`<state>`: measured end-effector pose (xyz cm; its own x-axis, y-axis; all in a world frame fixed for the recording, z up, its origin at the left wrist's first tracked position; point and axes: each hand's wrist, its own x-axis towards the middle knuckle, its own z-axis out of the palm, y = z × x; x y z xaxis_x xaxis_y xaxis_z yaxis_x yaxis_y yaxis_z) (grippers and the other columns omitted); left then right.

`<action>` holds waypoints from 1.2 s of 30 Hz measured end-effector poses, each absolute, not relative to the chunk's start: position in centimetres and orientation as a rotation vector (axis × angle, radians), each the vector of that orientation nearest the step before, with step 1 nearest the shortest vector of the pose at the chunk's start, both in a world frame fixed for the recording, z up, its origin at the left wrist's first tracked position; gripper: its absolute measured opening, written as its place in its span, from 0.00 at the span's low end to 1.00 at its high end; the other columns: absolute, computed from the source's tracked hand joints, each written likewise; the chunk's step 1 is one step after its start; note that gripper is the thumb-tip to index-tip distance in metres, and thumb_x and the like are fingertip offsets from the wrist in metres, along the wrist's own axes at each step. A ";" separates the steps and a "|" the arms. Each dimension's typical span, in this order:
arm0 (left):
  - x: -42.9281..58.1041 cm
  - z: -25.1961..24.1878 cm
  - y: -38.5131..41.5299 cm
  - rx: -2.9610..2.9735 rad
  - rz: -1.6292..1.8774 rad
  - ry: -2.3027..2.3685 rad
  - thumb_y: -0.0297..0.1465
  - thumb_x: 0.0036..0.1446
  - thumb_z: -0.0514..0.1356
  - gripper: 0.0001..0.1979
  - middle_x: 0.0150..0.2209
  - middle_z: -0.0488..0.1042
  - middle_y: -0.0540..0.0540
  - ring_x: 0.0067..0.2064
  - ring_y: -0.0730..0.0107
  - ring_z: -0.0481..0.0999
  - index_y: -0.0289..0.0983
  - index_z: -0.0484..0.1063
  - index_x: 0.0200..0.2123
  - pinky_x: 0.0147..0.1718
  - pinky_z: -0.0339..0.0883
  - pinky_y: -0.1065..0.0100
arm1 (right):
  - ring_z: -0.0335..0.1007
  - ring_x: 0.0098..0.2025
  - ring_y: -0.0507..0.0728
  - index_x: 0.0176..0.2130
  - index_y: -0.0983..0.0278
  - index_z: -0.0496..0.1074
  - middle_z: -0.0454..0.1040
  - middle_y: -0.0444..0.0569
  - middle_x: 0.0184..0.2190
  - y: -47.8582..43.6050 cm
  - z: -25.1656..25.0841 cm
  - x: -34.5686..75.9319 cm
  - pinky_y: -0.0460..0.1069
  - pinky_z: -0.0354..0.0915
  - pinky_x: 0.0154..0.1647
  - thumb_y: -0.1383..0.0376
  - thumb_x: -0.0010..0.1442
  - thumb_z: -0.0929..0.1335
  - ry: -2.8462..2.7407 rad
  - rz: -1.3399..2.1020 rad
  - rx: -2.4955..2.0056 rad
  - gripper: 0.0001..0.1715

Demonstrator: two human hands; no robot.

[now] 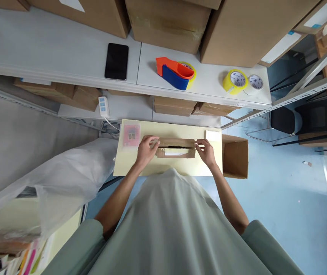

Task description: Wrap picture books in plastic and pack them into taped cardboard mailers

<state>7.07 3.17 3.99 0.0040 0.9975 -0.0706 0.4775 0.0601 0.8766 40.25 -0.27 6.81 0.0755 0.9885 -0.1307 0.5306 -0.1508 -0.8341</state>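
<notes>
A small cardboard box point(177, 142) lies on the pale yellow table in front of me. A dark slit runs between its two top flaps, and a white label point(176, 152) sits on the near side. At its left end, my left hand point(147, 151) is closed, with thumb and fingertips at the flap edge. My right hand point(206, 153) pinches the box's right end in the same way. Just left of my left hand is a flat pink packet point(131, 135) in clear plastic. A white rectangular item point(213, 135) lies beyond my right hand.
On the grey shelf point(74, 57) are a black phone point(117, 61), an orange and blue tape dispenser point(175, 72) and tape rolls point(235, 81). Large cartons point(169, 26) stand behind them. An open carton point(235, 157) adjoins the table's right side; plastic sheeting point(66, 179) hangs left.
</notes>
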 end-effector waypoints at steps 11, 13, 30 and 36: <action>5.8 10.6 8.6 1.808 1.037 1.489 0.34 0.72 0.61 0.10 0.55 0.83 0.43 0.59 0.56 0.82 0.43 0.80 0.51 0.62 0.80 0.53 | 0.83 0.55 0.64 0.49 0.56 0.83 0.84 0.54 0.54 3.9 14.1 37.1 0.63 0.84 0.58 0.40 0.76 0.69 -1.689 0.831 -1.566 0.26; 4.6 12.2 10.8 1.888 1.107 1.509 0.34 0.73 0.61 0.11 0.57 0.82 0.43 0.62 0.55 0.81 0.43 0.80 0.53 0.67 0.76 0.51 | 0.83 0.55 0.64 0.50 0.55 0.83 0.84 0.53 0.53 4.3 15.3 36.3 0.62 0.84 0.57 0.40 0.77 0.68 -1.712 0.803 -1.533 0.26; -3.6 14.2 33.8 2.007 1.125 1.520 0.45 0.72 0.71 0.28 0.73 0.74 0.40 0.81 0.60 0.58 0.30 0.74 0.63 0.83 0.40 0.39 | 0.85 0.53 0.64 0.53 0.55 0.83 0.85 0.52 0.51 7.3 20.5 30.8 0.61 0.83 0.60 0.41 0.78 0.68 -1.726 0.696 -1.504 0.25; -4.0 12.7 36.0 2.026 0.751 1.691 0.45 0.76 0.67 0.36 0.80 0.63 0.32 0.84 0.48 0.48 0.24 0.64 0.73 0.81 0.27 0.28 | 0.86 0.53 0.64 0.53 0.56 0.82 0.86 0.52 0.52 7.9 21.2 31.3 0.60 0.82 0.58 0.41 0.77 0.69 -1.692 0.642 -1.543 0.25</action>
